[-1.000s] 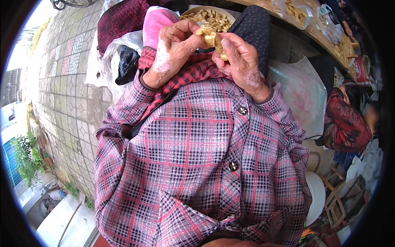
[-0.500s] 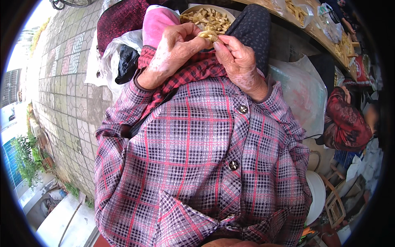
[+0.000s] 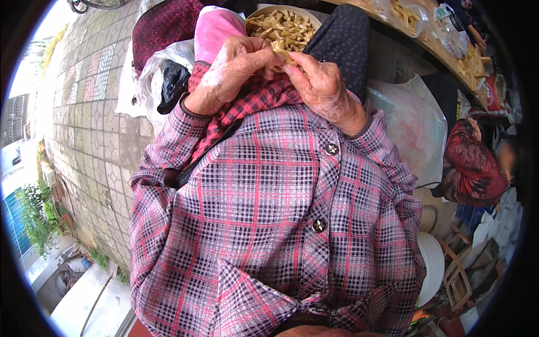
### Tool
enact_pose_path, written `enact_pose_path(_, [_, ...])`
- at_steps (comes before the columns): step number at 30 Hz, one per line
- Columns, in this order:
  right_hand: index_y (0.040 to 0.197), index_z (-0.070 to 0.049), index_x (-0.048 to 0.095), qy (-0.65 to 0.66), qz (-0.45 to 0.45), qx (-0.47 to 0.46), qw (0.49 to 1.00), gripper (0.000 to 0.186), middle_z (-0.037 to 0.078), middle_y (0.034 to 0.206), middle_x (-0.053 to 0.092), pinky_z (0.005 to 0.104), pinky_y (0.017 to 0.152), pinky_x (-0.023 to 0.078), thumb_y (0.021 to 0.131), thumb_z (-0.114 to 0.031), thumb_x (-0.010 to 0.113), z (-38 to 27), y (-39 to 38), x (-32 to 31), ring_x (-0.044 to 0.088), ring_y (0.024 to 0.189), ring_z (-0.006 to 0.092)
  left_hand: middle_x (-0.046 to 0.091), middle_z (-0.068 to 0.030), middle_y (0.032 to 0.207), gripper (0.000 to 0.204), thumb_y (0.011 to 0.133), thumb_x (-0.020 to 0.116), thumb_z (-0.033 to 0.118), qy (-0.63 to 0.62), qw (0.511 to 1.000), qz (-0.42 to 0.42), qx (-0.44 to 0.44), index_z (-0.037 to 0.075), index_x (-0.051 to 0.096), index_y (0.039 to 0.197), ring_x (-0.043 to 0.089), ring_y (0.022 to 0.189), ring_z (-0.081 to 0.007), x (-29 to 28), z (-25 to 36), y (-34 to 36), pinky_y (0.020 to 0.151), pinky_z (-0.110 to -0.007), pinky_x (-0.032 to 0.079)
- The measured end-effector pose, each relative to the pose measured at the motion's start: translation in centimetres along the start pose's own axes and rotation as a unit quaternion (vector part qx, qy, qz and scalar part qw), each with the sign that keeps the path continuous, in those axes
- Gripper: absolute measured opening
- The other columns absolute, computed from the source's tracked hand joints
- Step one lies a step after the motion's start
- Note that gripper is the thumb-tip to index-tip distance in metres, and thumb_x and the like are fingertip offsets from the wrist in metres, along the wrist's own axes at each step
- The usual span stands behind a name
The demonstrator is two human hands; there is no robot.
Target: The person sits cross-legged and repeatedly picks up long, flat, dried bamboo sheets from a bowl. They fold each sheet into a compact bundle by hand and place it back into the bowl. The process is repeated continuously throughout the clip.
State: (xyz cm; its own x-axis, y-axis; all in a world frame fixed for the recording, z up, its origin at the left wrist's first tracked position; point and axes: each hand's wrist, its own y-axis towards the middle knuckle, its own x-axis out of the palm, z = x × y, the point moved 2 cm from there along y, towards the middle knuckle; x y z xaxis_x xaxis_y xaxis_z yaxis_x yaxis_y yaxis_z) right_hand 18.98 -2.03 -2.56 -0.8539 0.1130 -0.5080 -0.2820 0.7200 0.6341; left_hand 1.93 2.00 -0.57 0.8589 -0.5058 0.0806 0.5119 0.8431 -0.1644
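Observation:
Above my lap, both hands meet around a small, soft, yellowish folded strip (image 3: 282,55), possibly a preserved vegetable; its kind is unclear. Pinched between thumb and forefinger of my left hand (image 3: 238,64) is the strip's left side. Thumb and forefinger of my right hand (image 3: 321,84) close on its right side. Just beyond my fingers stands a round, pale-rimmed bowl (image 3: 318,22) between my knees. Many short, tan-yellow pieces (image 3: 286,27) fill it. The underside of the strip is hidden by my fingers.
A wooden table (image 3: 376,10) at the far right carries bagged and loose yellowish pieces. On the left lie white plastic bags (image 3: 147,84) and a black bag (image 3: 173,87). A clear plastic sheet (image 3: 412,126) hangs at right, near another person in a red patterned sleeve (image 3: 477,163).
The strip has shifted slightly and sits more unfolded between my fingertips. My right hand has moved a little left and down, with its fingers reaching further over the strip.

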Motion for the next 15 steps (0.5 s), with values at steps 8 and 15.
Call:
enact_pose_path(8, [0.109, 0.003, 0.054, 0.021, -0.021, 0.044, 0.999, 0.028, 0.021, 0.075, 0.063, 0.0341, 0.052, 0.052, 0.085, -0.007, 0.062, 0.2, 0.0, -0.1, 0.066, 0.064, 0.0311, 0.058, -0.0009, 0.068, 0.016, 0.080, 0.068, 0.010, 0.020, 0.995, 0.023, 0.093, 0.000, 0.057, 0.086, 0.053, 0.061, -0.0059, 0.1, -1.5, 0.2, 0.054, -0.023, 0.042])
enact_pose_path(15, [0.111, 0.004, 0.053, 0.010, -0.011, 0.050, 0.999, 0.027, 0.022, 0.074, 0.063, 0.0347, 0.053, 0.052, 0.087, -0.007, 0.060, 0.6, -0.2, 0.0, 0.066, 0.063, 0.0324, 0.054, -0.0118, 0.061, 0.021, 0.082, 0.066, 0.006, 0.289, 0.892, 0.055, 0.344, 0.002, 0.048, 0.093, 0.060, 0.054, -0.0241, 0.5, -1.5, 0.5, 0.047, -0.032, 0.044])
